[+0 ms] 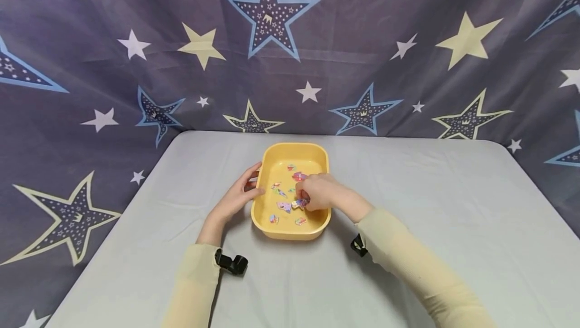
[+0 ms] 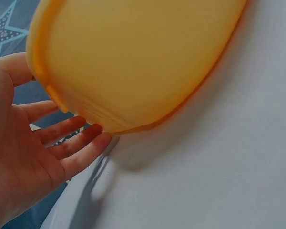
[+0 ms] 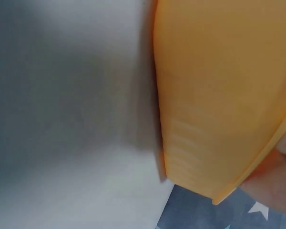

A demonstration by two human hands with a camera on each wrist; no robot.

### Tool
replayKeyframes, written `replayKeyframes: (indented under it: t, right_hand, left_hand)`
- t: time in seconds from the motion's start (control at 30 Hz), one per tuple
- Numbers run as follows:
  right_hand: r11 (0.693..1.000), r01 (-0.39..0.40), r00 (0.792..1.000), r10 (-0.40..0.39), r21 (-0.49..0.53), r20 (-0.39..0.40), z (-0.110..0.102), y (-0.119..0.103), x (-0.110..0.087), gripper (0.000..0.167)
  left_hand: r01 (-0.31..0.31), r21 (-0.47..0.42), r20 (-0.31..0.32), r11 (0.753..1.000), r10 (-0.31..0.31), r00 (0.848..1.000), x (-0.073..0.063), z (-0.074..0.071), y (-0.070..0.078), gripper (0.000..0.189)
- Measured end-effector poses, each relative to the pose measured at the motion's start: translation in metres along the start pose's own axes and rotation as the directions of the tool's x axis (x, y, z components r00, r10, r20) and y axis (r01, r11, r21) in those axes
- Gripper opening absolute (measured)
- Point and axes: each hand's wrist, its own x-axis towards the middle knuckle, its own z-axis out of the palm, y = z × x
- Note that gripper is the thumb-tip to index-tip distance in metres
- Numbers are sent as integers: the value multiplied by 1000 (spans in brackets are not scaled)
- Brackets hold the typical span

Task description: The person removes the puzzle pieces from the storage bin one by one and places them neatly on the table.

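A yellow plastic tub [image 1: 291,236] stands on the table with several small colourful flat pieces inside. My left hand [image 1: 239,193] is at its left side; in the left wrist view the fairly straight fingers [image 2: 81,148] touch the outer wall and the thumb lies at the rim. My right hand [image 1: 319,192] reaches in over the right wall, fingers bent down, pinching a small purple-and-yellow flat figure [image 1: 299,203]. Beside that figure lies a lilac piece [image 1: 284,207], and a pink-red piece [image 1: 299,176] sits farther back. In the right wrist view the tub wall hides the fingertips.
Other small pieces lie in the tub, among them one at the front left [image 1: 274,218] and one at the front right [image 1: 300,221]. A pale cloth covers the table [image 1: 430,207]. Behind it hangs a dark star-patterned curtain [image 1: 337,41].
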Motion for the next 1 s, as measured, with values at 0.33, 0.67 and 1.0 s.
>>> replayKeyframes:
  t: [0.33,0.67,1.0]
  right_hand:
    - [979,96,985,-68,178,-159,-2,7,-3,17]
    - [943,210,949,-133,259,-286,-5,15,-9,23]
    - [942,181,934,-74,284,-350,-10,27,-22,30]
  left_hand:
    - [13,-46,-1,999,-13,1000,2,-3,-2,71]
    - [0,-77,3,997,0,1000,0,-3,-3,72]
    - [21,-80,-7,997,-22,1000,1,-1,-5,73]
